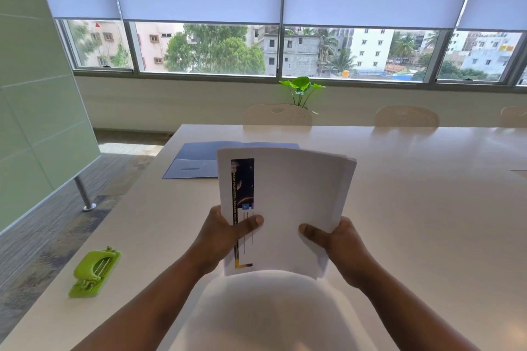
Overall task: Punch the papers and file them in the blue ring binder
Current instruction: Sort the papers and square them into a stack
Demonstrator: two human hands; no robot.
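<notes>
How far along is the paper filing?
Early. Done: blue binder lies open on the table. In hand: left hand and right hand hold the paper stack upright. Left: punching with the green punch, which sits untouched, then filing.

- Papers [288, 208]: white stack, dark printed strip along left edge, raised off the table at centre, sheets fanned at top right.
- Binder [196, 159]: blue, open flat, at 11 o'clock behind papers.
- Punch [95, 272]: green, at 8 o'clock near table edge.
</notes>
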